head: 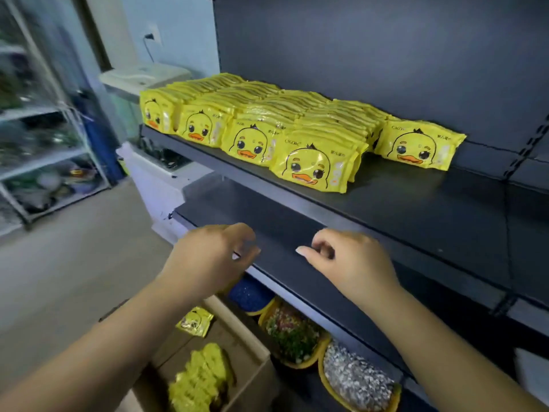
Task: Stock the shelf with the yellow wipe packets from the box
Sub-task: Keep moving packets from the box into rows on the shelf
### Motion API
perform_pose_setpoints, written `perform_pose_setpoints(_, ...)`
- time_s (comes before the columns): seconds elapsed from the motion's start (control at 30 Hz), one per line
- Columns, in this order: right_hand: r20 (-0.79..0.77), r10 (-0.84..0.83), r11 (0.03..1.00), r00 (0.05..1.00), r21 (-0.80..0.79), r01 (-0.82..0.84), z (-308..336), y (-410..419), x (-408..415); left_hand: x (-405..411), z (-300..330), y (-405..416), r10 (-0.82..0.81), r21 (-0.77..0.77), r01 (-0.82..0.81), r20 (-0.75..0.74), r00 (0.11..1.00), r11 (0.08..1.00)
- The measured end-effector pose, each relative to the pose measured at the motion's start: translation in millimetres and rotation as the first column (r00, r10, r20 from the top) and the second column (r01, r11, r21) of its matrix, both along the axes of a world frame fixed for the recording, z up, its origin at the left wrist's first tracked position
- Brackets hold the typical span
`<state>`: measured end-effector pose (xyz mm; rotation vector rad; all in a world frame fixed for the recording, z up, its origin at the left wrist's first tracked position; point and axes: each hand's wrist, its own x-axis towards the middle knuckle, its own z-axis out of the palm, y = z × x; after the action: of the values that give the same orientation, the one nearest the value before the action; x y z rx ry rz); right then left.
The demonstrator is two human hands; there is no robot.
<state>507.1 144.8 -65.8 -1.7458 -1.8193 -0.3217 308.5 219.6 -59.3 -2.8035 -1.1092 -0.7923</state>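
Blurred rack (44,138); box (237,361) partly hidden.

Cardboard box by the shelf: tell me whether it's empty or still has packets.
Not empty. The open cardboard box still holds a row of yellow packets, and one more packet lies on its flap.

Yellow wipe packets (312,168) centre frame: glossy plastic film, crinkled. Shelf (416,209) right: matt dark painted metal, smooth. Box (237,346) bottom centre: plain brown cardboard, matt.

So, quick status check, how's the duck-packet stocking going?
Both hands empty: left hand, right hand, no grip on anything. Yellow packets in rows on upper shelf; more in box. Nothing blocking.
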Motion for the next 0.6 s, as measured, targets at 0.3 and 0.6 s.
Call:
perform_pose_setpoints(0.3,-0.157,0.167,0.911,0.973,-0.354,-0.213,-41.5,-45.3,-95.1,-122.8,-18.2,-87.0,0.416,-0.251,-0.465,-0.226,0.881,0.849)
perform_pose_setpoints(0.6,-0.16,0.209,0.816,0.965,-0.516,-0.262,-77.9,-29.8,-153.7,-178.6,-52.1,-98.9,0.453,-0.293,-0.514,-0.253,0.855,0.806)
